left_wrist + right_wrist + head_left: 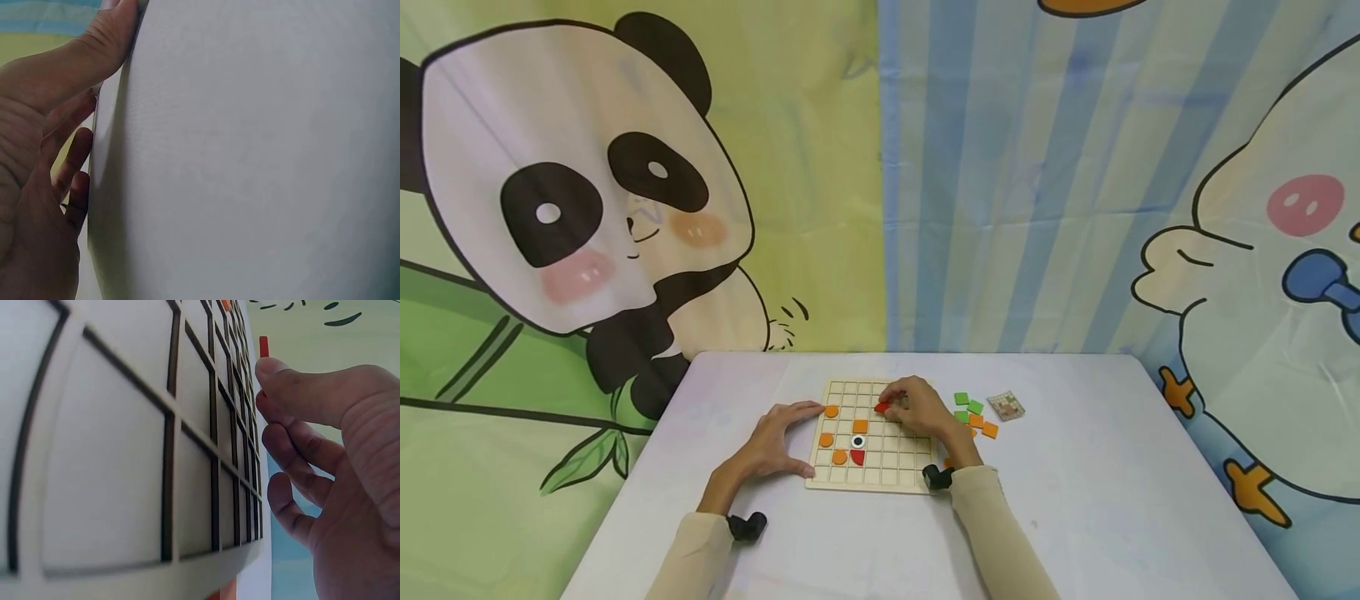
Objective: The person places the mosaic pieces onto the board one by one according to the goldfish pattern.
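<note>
A pale wooden grid board [895, 477] lies on the table. My left hand [767, 443] rests against its left edge, thumb near the front corner and fingers stretched towards the back. Over the board's back part, my right hand [919, 407] pinches a small red tile [882, 407] between thumb and fingertips. In the right wrist view, the red tile [264, 347] stands edge-on above the thumb. On the board's left half sit several orange round tiles [839, 457], an orange square tile [860, 426], a white tile with a black dot [858, 442] and a red quarter-round tile [857, 457].
Right of the board lie several loose green square tiles [961, 398] and orange square tiles [990, 430]. A small patterned card [1006, 406] lies beyond them. The white table [1075, 492] meets printed cloth walls at the back and sides.
</note>
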The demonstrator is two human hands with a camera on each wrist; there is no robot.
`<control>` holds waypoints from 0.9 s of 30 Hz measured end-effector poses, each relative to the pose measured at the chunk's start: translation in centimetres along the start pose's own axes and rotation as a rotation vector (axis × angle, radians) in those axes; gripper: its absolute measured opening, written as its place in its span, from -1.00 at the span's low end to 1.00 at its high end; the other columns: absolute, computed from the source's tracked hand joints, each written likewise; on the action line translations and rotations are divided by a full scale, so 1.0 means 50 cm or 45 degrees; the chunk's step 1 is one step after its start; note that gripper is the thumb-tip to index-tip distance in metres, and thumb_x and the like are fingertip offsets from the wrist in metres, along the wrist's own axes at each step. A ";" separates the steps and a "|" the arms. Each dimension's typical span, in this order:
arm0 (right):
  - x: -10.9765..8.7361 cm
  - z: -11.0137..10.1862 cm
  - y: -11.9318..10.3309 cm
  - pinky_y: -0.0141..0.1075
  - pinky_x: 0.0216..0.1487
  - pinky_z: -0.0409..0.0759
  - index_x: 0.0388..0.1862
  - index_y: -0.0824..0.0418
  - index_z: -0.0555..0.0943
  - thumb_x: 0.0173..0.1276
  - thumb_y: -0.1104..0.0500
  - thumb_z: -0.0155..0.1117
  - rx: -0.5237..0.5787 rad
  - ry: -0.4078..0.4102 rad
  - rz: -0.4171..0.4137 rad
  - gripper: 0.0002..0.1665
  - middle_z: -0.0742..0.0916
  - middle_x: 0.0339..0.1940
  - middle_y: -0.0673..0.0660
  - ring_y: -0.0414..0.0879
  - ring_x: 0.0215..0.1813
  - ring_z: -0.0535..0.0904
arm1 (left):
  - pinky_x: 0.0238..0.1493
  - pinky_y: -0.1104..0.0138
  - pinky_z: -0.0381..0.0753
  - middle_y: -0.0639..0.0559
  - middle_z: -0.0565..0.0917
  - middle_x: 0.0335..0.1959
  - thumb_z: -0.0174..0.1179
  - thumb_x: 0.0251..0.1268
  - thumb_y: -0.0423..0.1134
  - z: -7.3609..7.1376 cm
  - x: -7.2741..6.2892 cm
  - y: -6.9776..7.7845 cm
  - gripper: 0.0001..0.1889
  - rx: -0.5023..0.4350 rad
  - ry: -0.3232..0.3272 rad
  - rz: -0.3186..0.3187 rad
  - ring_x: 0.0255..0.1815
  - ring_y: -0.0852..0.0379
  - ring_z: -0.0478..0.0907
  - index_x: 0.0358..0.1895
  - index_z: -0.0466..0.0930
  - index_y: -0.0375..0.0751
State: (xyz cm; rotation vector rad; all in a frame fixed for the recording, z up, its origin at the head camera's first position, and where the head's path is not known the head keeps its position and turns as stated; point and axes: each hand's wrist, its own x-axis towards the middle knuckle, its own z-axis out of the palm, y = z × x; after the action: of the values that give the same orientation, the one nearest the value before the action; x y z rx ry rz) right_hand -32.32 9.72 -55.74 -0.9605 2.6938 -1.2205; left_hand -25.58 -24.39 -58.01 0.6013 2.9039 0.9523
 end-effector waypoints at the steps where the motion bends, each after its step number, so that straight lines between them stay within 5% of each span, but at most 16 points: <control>1: 0.003 0.004 -0.003 0.04 0.27 0.69 0.03 0.19 0.84 0.44 0.30 0.53 -0.001 0.000 -0.002 -0.78 0.88 0.01 0.11 0.05 0.12 0.77 | 0.46 -0.30 0.30 -0.02 0.51 0.64 0.86 -0.41 0.16 -0.001 -0.001 0.000 0.23 -0.001 -0.001 -0.002 0.54 -0.23 0.42 0.59 0.52 0.09; 15: 0.037 0.041 -0.031 -0.11 0.07 0.69 -0.06 0.16 0.88 0.38 0.29 0.58 -0.005 -0.019 0.029 -0.82 0.90 -0.09 0.09 -0.07 -0.11 0.75 | 0.50 -0.31 0.29 0.00 0.48 0.66 0.83 -0.35 0.21 -0.006 0.000 0.008 0.23 -0.012 -0.020 -0.037 0.55 -0.20 0.40 0.61 0.49 0.14; 27: 0.038 0.042 -0.032 -0.07 0.10 0.70 0.01 0.17 0.88 0.46 0.23 0.54 0.012 -0.038 0.018 -0.81 0.90 -0.02 0.12 -0.04 -0.06 0.75 | 0.46 -0.27 0.31 -0.01 0.49 0.66 0.83 -0.33 0.20 -0.003 -0.001 0.004 0.22 0.004 -0.015 -0.036 0.52 -0.19 0.41 0.62 0.49 0.12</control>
State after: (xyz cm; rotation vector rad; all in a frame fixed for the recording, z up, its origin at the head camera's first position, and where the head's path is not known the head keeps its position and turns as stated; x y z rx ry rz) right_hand -32.44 6.49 -55.71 -0.9489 2.6645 -1.2054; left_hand -25.49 -24.35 -57.80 0.5626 2.8956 0.9378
